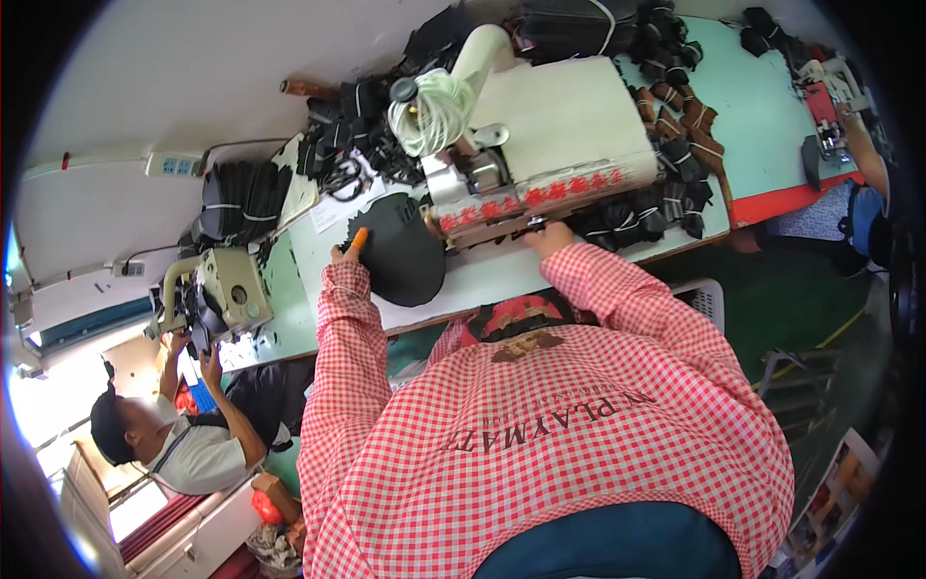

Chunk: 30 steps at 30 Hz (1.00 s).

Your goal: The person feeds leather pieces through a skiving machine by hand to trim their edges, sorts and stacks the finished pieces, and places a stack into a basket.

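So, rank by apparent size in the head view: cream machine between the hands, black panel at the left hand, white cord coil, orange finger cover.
Largest to smallest, as pictured:
1. Cream machine
2. Black panel
3. White cord coil
4. Orange finger cover

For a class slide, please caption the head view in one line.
Left hand on a flat, rounded black sheet; right hand at the front edge of a large, cream, box-bodied machine.

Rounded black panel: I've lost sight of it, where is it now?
Head view, left of centre: the black panel lies at the left end of the cream sewing machine, touching the left hand.
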Each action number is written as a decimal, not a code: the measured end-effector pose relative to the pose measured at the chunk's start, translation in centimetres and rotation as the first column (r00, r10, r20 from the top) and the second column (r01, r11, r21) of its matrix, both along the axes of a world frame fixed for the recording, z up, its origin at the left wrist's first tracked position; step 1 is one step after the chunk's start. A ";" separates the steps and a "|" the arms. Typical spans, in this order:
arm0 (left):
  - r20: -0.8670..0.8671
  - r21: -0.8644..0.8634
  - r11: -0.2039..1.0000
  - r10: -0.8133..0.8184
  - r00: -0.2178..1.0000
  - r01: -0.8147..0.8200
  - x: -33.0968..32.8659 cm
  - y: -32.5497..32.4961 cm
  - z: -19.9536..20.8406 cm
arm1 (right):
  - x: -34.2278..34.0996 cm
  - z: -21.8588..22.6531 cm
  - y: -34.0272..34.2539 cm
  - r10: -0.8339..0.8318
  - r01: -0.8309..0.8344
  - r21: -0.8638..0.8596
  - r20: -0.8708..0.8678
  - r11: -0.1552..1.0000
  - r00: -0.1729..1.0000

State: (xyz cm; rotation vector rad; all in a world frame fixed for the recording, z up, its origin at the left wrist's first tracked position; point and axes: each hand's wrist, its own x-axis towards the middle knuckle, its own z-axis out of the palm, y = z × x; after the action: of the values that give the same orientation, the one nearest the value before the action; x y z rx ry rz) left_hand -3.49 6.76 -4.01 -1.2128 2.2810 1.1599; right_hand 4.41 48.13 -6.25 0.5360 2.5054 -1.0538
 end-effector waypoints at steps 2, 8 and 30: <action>-0.044 -0.119 0.986 -0.124 0.991 0.118 -1.4 4.6 3.9 | 0.0 0.2 0.5 -0.023 0.022 -0.047 -0.018 0.999 1.000; 0.087 -0.373 0.814 -0.448 0.890 0.446 -2.2 6.1 7.5 | -0.8 1.3 1.2 -0.002 0.040 -0.287 0.130 0.957 0.991; -0.548 0.383 -0.154 -0.831 0.090 0.911 -2.3 13.9 22.2 | 1.2 18.1 -0.1 0.152 -0.369 -0.610 -0.377 0.701 0.913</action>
State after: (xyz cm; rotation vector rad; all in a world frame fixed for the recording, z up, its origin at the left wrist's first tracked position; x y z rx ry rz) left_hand -5.84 20.69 18.18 0.8258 1.6265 1.1332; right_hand 5.64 48.01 11.86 -0.2204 2.0891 -1.8949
